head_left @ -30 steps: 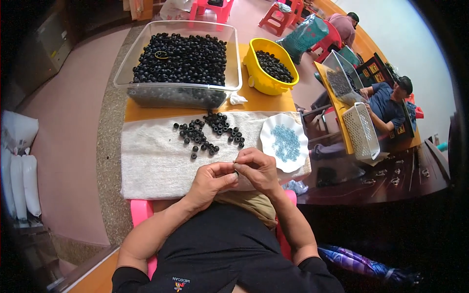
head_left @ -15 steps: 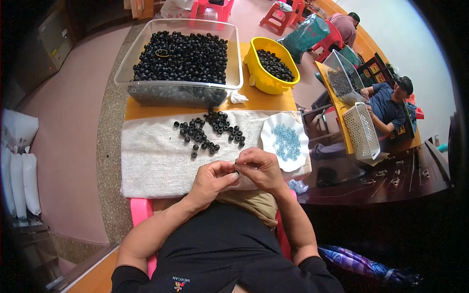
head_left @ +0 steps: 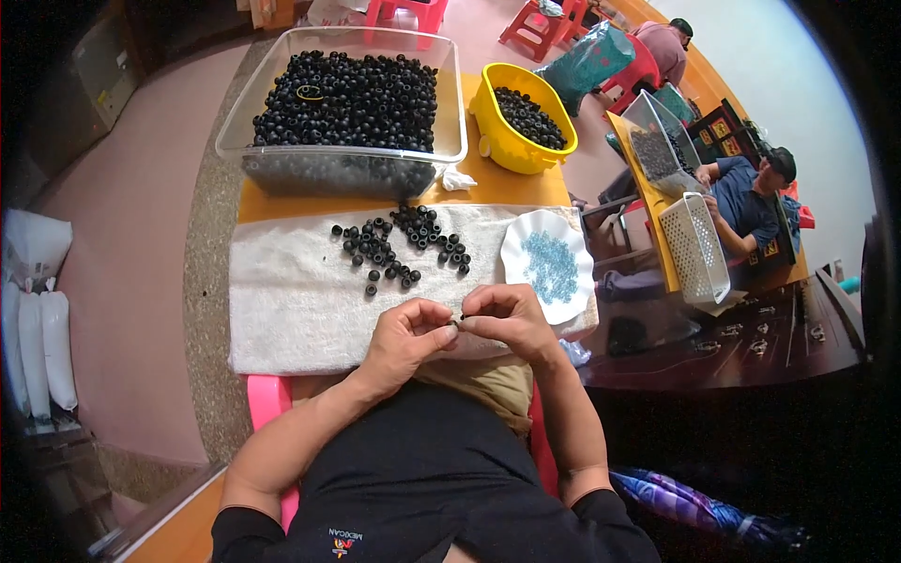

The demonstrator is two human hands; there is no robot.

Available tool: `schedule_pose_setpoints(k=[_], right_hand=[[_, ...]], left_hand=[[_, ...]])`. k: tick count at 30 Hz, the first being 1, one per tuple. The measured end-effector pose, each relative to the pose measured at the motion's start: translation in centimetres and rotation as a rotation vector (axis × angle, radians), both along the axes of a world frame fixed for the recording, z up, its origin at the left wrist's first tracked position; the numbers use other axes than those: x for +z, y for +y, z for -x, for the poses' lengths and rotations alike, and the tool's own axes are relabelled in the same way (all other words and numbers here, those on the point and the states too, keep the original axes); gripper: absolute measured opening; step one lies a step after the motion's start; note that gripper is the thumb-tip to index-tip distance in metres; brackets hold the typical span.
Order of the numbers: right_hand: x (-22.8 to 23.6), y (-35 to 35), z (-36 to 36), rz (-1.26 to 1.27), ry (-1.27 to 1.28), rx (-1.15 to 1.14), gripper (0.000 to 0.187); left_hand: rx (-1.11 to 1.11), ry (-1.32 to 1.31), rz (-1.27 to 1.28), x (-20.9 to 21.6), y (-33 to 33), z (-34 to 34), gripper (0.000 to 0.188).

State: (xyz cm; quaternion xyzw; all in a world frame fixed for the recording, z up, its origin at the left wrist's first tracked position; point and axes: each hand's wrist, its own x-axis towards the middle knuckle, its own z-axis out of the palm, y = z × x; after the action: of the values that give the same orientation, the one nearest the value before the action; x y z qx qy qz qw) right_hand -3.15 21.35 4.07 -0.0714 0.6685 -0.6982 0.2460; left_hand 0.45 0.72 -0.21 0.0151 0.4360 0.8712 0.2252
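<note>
Work surface: one yellow-orange wooden table [head_left: 511,192], its near part under one white woven cloth [head_left: 291,314]. Room: pink floor [head_left: 131,235] and a speckled stone strip [head_left: 208,281] at left; at far right, two other people, one in a dark blue shirt [head_left: 746,208], one in a mauve top [head_left: 664,54].

Hands: two. Left hand [head_left: 402,342]: thumb and forefinger pinched on one small dark piece [head_left: 457,320], mostly hidden by the fingertips, above the cloth's near edge. Right hand [head_left: 511,319]: fingers drawn together at the same piece; cannot tell whether they grip it.

Count: one clear plastic bin [head_left: 450,103], far left, with a mass of round black beads [head_left: 347,108] and one yellow loop [head_left: 310,93]; one yellow plastic tub [head_left: 511,150] of black beads, right of the bin; one white scalloped plate [head_left: 513,258] of pale blue transparent beads [head_left: 549,267], at right; one crumpled white tissue [head_left: 457,178]; several dozen loose black beads [head_left: 375,253] mid-cloth, overlapping, exact number uncertain.

Edges: plate near the cloth's right edge; bin and tub beyond its far edge. Exposed cloth runs from the loose beads to the left edge, and between them and the hands.
</note>
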Motion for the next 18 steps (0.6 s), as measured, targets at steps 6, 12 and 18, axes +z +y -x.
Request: schedule_pose_setpoints(k=[6,12,18], right_hand=[[-0.3,0.4,0.1,0.027,-0.007,0.075,0.012],[0.2,0.2,0.2,-0.028,-0.061,0.111,0.011],[0.7,0.4,0.5,-0.087,0.065,0.200,0.008]], left_hand=[[-0.008,0.011,0.004,-0.1,0.0,0.0,0.017],[-0.017,0.044,0.005,0.0,0.0,0.0,0.016],[-0.038,0.009,-0.014,0.2,-0.1,0.1,0.015]])
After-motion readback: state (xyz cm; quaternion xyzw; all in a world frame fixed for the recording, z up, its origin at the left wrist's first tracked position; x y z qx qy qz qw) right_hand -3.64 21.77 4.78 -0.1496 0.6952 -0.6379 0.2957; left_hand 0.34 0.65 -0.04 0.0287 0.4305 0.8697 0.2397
